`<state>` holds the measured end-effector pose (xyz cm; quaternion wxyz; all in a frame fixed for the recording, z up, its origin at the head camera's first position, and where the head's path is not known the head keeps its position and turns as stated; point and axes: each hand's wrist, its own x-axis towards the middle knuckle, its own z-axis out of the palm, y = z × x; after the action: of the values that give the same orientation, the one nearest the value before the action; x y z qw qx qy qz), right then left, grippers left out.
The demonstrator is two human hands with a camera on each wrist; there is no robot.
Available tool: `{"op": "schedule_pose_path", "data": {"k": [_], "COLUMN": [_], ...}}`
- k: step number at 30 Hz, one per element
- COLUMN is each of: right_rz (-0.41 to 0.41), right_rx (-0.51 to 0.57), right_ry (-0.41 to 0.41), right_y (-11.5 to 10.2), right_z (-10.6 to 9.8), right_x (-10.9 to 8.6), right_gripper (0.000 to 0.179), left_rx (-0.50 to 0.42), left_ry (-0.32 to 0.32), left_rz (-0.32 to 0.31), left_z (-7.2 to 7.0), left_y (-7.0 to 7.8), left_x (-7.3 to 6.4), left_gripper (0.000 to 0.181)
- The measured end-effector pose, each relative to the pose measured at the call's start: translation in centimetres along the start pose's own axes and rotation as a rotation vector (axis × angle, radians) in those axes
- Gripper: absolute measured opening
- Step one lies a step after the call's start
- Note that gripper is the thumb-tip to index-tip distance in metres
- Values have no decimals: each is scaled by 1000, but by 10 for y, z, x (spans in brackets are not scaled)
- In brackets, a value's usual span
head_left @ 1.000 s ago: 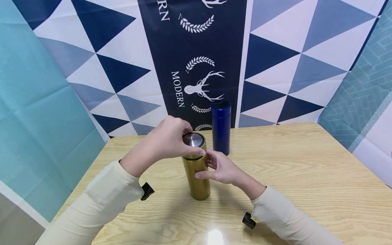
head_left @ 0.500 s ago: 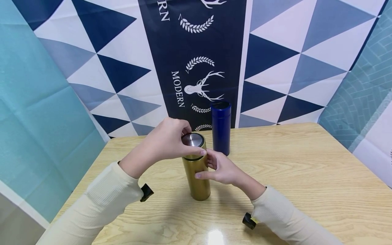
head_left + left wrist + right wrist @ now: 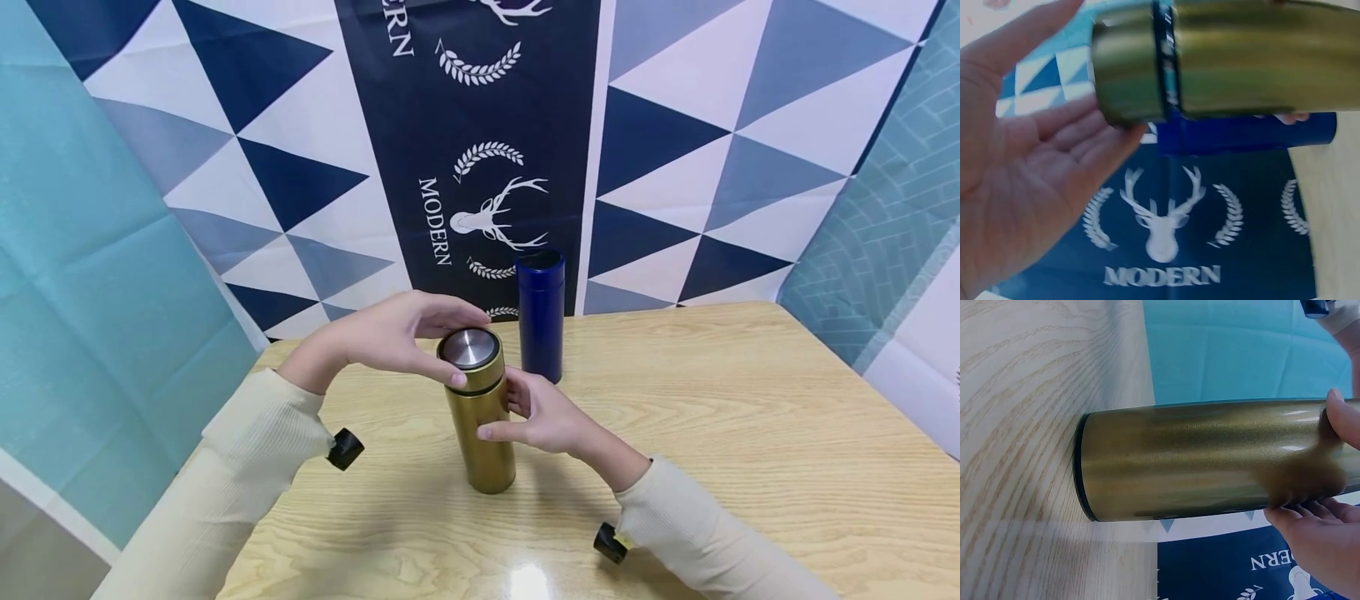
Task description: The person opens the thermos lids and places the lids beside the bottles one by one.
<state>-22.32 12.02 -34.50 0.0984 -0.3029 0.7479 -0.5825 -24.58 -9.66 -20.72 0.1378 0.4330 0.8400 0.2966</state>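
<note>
A gold thermos flask [image 3: 483, 442] stands upright on the wooden table, its lid [image 3: 471, 348] on top with a brushed-metal disc. My right hand [image 3: 543, 412] grips the upper body from the right, thumb on the near side and fingers behind, as the right wrist view also shows [image 3: 1319, 544]. Around the lid my left hand [image 3: 393, 337] is spread, thumb in front and fingers at the back. In the left wrist view its palm is apart from the lid [image 3: 1129, 69], fingertips close to the rim; whether they touch it I cannot tell.
Behind and slightly right of the gold flask stands a dark blue flask [image 3: 542, 317] near the table's back edge. A patterned cloth with deer prints [image 3: 498, 100] hangs behind the table [image 3: 712, 417]. Teal panels [image 3: 97, 250] line the sides.
My left hand has loosened from the lid, its thumb and wrist shifting left and its fingers straightening. The right hand and the gold flask stay in place.
</note>
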Motion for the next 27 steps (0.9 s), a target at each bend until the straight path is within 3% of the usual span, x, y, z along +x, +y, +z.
{"op": "schedule_pose_path", "data": {"k": [4, 9, 17, 22, 27], "right_rz": [-3, -2, -9, 4, -13], "right_rx": [-2, -4, -10, -5, -17], "right_ry": [-3, 1, 4, 1, 1], "right_y": [0, 1, 1, 1, 0], "right_z": [1, 1, 1, 2, 1], "right_x": [0, 0, -1, -1, -1], "right_gripper": [66, 66, 66, 67, 67], "left_rx": [-98, -118, -51, -4, 25], "left_ry": [-31, -15, 31, 93, 162], "left_rz": [37, 40, -26, -90, -116], "left_z": [-1, -1, 2, 7, 13], "left_y": [-13, -19, -15, -8, -1], "left_x": [2, 2, 1, -3, -6], "left_gripper": [64, 60, 56, 52, 51]}}
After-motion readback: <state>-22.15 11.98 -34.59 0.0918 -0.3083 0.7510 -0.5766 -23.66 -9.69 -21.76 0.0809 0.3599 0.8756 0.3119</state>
